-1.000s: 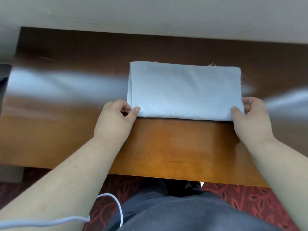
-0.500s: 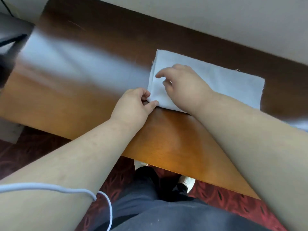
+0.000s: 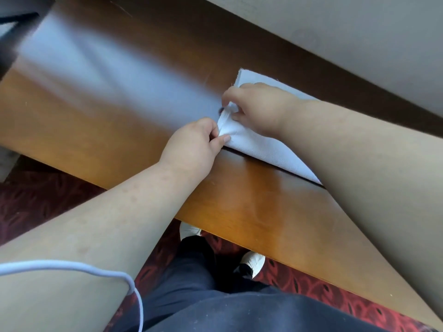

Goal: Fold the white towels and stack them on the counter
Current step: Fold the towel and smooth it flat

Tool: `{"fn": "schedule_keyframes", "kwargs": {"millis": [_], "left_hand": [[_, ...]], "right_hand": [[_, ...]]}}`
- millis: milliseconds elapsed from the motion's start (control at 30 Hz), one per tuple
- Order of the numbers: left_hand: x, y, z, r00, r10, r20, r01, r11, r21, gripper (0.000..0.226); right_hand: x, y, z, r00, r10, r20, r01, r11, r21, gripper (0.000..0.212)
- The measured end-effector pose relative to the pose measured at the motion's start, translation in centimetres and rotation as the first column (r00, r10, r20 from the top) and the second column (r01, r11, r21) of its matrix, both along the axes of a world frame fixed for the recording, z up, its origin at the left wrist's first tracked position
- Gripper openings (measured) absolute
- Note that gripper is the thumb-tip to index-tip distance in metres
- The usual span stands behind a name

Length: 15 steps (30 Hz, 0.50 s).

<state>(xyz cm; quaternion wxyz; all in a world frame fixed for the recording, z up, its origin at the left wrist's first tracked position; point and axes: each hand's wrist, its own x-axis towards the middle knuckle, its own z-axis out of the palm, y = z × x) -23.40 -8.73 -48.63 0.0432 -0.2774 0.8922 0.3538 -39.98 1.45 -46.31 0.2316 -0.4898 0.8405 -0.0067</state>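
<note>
A folded white towel [image 3: 261,149] lies on the glossy wooden counter [image 3: 251,207], close to the wall. My left hand [image 3: 194,144] pinches the towel's near left corner between thumb and fingers. My right hand [image 3: 259,106] reaches across the towel and pinches its left edge a little farther back, lifting the cloth slightly. My right forearm covers most of the towel's right part.
A pale wall [image 3: 335,32] runs along the counter's far edge. A dark object [image 3: 12,27] sits at the far left. A white cable [image 3: 72,269] crosses my left arm. Below the counter are red patterned carpet [image 3: 311,286], dark trousers and white shoes [image 3: 251,259].
My right hand moved from the towel's right corner across to its left edge and now pinches it beside my left hand. The view swung left and tilted.
</note>
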Motion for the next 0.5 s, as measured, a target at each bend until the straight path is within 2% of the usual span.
{"fn": "schedule_keyframes", "kwargs": {"millis": [133, 233, 300, 433, 500], "left_hand": [[0.1, 0.0, 0.0, 0.996, -0.09, 0.007, 0.091, 0.994, -0.062, 0.027], [-0.2, 0.1, -0.3, 0.99, -0.135, 0.034, 0.138, 0.983, -0.125, 0.029], [-0.6, -0.2, -0.4, 0.996, -0.081, 0.043, 0.085, 0.992, -0.098, 0.027], [-0.4, -0.8, -0.7, 0.997, -0.031, -0.069, 0.028, 0.999, -0.039, 0.02], [-0.2, -0.9, -0.7, 0.998, -0.03, -0.06, 0.028, 0.999, -0.044, 0.019]], "right_hand": [[0.0, -0.1, -0.5, 0.999, -0.035, 0.004, 0.035, 0.998, -0.058, 0.003], [0.2, 0.2, -0.9, 0.996, -0.092, -0.02, 0.089, 0.988, -0.123, 0.011], [0.4, 0.4, -1.2, 0.993, -0.107, -0.055, 0.098, 0.985, -0.144, 0.014], [0.6, 0.4, -1.7, 0.989, -0.119, -0.085, 0.103, 0.98, -0.173, 0.015], [0.6, 0.3, -1.9, 0.988, -0.121, -0.093, 0.102, 0.978, -0.184, 0.016]]}}
